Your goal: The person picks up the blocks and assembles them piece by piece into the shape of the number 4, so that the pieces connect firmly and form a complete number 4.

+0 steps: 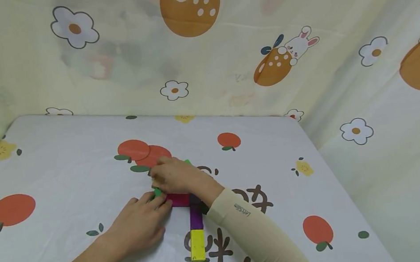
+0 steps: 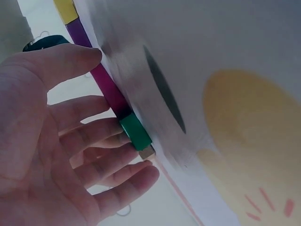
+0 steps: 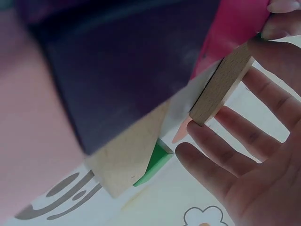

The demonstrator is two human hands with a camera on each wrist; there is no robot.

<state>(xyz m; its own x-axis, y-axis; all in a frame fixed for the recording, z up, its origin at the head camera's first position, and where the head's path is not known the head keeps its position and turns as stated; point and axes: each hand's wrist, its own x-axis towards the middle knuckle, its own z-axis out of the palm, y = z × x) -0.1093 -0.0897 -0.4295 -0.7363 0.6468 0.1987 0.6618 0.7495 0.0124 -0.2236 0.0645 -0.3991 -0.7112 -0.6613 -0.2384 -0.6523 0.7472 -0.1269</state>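
In the head view, a row of blocks lies on the table: a magenta block [image 1: 178, 200], a purple block [image 1: 195, 217] and a yellow block [image 1: 198, 245]. A green block [image 1: 157, 192] is at the row's far left end. My left hand [image 1: 140, 223] rests beside that end; in its wrist view the fingers are fairly straight, their tips touching the green block [image 2: 136, 131]. My right hand [image 1: 176, 176] reaches over from the right and pinches a bare-wood block [image 3: 221, 84] next to the green one. Its far face is hidden.
Another green block [image 3: 155, 162] shows past a wood-sided block [image 3: 131, 155] in the right wrist view. The tablecloth [image 1: 80, 180] has printed fruit and lettering. A patterned curtain [image 1: 124, 62] hangs behind the table and on both sides.
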